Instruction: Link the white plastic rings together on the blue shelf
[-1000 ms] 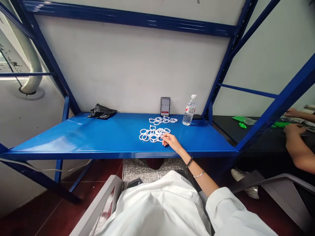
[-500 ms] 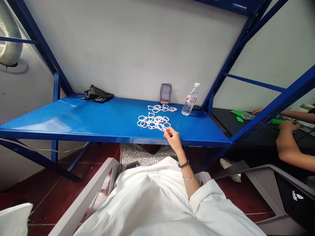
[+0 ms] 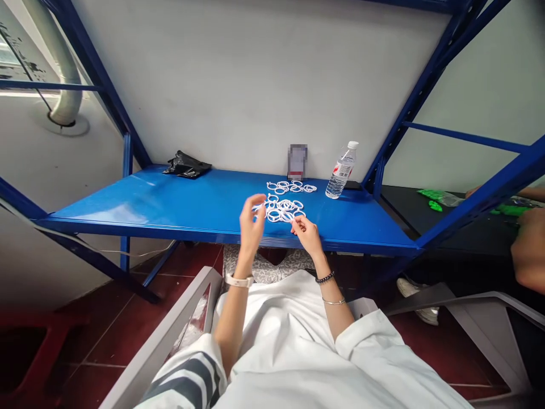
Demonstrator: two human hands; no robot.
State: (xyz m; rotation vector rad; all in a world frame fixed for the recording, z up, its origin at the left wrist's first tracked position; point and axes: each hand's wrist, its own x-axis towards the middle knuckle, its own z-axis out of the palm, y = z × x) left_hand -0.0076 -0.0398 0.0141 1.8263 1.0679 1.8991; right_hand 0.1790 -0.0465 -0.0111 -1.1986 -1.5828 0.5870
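Observation:
A loose pile of white rings point(image 3: 279, 214), several with small eyelets, lies near the front edge of the blue table point(image 3: 217, 199). Behind it is a smaller group of the same rings point(image 3: 283, 187). My right hand point(image 3: 307, 234) is closed in a pinch at the pile's near right side, on the edge of one white ring. At the pile's left side my left hand point(image 3: 252, 222) is raised with thumb and fingers apart, holding nothing; it covers some of the rings.
At the back stand a phone with a blurred screen point(image 3: 297, 162) and a water bottle point(image 3: 340, 171). A black plastic bag point(image 3: 187, 165) lies back left. Blue posts frame the table. At right, a co-worker's arm point(image 3: 529, 250) is near green pieces on a dark table point(image 3: 460, 227).
My left hand has come into view and reached the left side of the pile. My right hand stays pinched at the pile's near right. The view has shifted slightly left.

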